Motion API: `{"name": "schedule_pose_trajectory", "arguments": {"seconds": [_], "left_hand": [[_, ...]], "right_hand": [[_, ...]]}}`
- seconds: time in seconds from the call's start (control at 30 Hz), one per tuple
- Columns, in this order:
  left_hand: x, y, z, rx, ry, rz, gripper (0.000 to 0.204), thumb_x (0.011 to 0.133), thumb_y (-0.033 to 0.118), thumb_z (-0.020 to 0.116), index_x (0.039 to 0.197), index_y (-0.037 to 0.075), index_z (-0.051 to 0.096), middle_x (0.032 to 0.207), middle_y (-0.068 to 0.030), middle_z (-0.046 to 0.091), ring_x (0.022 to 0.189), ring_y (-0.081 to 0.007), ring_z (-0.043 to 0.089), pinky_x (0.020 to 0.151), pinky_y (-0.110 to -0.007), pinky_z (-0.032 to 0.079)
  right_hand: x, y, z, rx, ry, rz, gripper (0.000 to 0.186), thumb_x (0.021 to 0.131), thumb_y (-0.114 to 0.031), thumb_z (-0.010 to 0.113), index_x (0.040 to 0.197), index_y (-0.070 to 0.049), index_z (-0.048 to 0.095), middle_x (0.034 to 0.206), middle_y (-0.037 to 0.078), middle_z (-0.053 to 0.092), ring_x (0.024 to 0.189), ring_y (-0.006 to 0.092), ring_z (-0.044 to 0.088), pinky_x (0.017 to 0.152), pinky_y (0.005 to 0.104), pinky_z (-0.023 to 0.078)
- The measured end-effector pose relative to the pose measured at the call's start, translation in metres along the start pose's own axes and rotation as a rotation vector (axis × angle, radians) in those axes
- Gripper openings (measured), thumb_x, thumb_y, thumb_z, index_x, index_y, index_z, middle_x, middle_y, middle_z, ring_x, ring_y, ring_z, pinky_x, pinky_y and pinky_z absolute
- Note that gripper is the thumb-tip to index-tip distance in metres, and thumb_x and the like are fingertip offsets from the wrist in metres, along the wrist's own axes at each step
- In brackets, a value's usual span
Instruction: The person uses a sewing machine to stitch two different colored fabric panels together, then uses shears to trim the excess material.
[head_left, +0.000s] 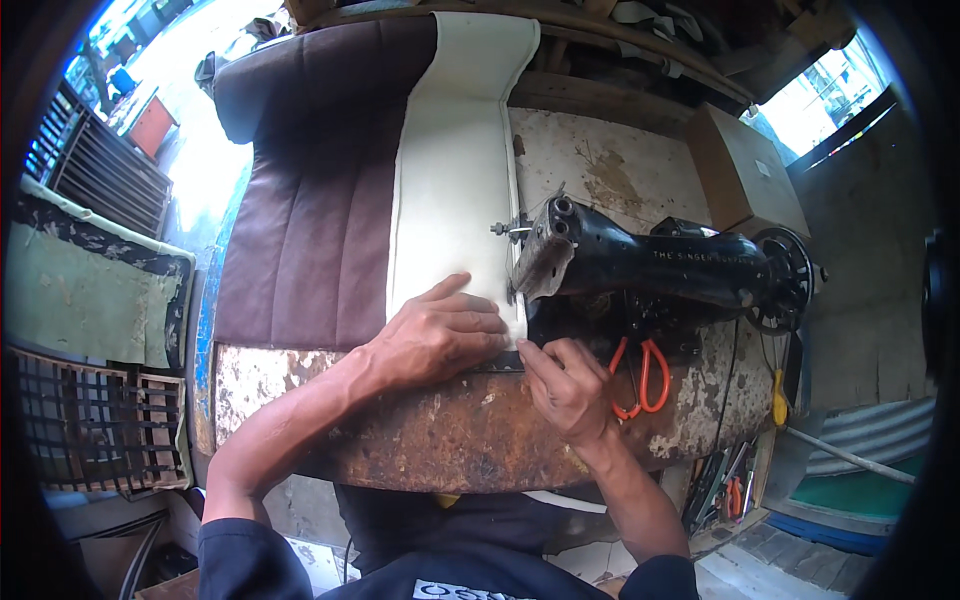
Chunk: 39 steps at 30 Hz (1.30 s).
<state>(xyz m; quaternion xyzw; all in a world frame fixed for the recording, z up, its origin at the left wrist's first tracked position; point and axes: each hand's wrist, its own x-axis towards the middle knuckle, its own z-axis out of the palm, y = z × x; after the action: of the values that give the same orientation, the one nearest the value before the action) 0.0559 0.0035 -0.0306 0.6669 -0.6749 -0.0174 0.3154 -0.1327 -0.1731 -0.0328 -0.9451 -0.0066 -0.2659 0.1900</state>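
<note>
A long white fabric panel (455, 170) with a raised piped edge is joined to a dark brown quilted cover (315, 220), and both lie across the table. My left hand (440, 338) rests flat on the white panel near its front end, fingers stretched out. At the panel's near right corner, my right hand (568, 392) pinches the edge between thumb and curled fingers. Just beyond it stands a black sewing machine (660, 265), its needle end over the panel's right edge. The needle and presser foot are mostly hidden behind the machine head.
Orange-handled scissors (652, 378) lie beside my right hand. A cardboard box (755, 175) stands behind the machine's handwheel (780, 280). The worn wooden tabletop (420, 430) has a curved front edge near me. Seat frames (95, 420) are at the left; a yellow-handled screwdriver (778, 398) hangs at the right.
</note>
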Motion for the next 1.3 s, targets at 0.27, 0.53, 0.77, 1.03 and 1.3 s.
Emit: {"name": "schedule_pose_trajectory", "arguments": {"seconds": [0.27,0.53,0.77,1.03,1.3], "left_hand": [[0.000,-0.003,-0.004,0.087,-0.046,0.099,0.020,0.088,0.021,0.077,0.107,0.013,0.079,0.122,-0.0017,0.074,0.125,-0.0211,0.066,0.118,-0.053,0.041],[0.003,-0.007,-0.005,0.097,-0.086,0.067,0.026,0.089,0.022,0.077,0.115,0.017,0.080,0.123,0.0021,0.075,0.126,-0.0200,0.066,0.120,-0.053,0.040],[0.007,-0.022,-0.007,0.060,-0.084,0.057,0.031,0.087,0.022,0.078,0.118,0.018,0.080,0.124,0.0030,0.075,0.126,-0.0210,0.066,0.122,-0.054,0.040],[0.012,-0.032,-0.009,0.050,-0.066,0.075,0.024,0.089,0.023,0.077,0.112,0.015,0.079,0.123,0.0022,0.074,0.127,-0.0191,0.063,0.121,-0.052,0.040],[0.015,-0.041,-0.012,0.033,-0.056,0.081,0.028,0.086,0.022,0.080,0.114,0.015,0.081,0.121,0.0010,0.075,0.124,-0.0207,0.066,0.121,-0.056,0.041]], "right_hand": [[-0.004,-0.004,-0.014,-0.107,-0.173,-0.076,0.044,0.084,-0.012,0.077,0.126,-0.002,0.074,0.078,0.006,0.052,0.068,0.0195,0.060,0.053,0.0330,0.051],[0.001,-0.004,-0.011,-0.125,-0.200,-0.031,0.043,0.087,-0.015,0.077,0.128,-0.005,0.074,0.074,0.004,0.054,0.063,0.0181,0.063,0.047,0.0337,0.051],[0.010,-0.001,-0.009,-0.105,-0.228,-0.011,0.039,0.092,-0.018,0.075,0.130,-0.008,0.074,0.069,0.005,0.054,0.055,0.0194,0.063,0.047,0.0361,0.051],[0.018,-0.002,-0.007,-0.101,-0.220,0.072,0.040,0.092,-0.017,0.076,0.131,-0.010,0.075,0.059,0.006,0.054,0.046,0.0246,0.059,0.046,0.0394,0.049],[0.024,-0.001,-0.003,-0.113,-0.251,0.089,0.039,0.093,-0.018,0.075,0.132,-0.012,0.075,0.057,0.007,0.056,0.045,0.0256,0.059,0.046,0.0406,0.048]]}}
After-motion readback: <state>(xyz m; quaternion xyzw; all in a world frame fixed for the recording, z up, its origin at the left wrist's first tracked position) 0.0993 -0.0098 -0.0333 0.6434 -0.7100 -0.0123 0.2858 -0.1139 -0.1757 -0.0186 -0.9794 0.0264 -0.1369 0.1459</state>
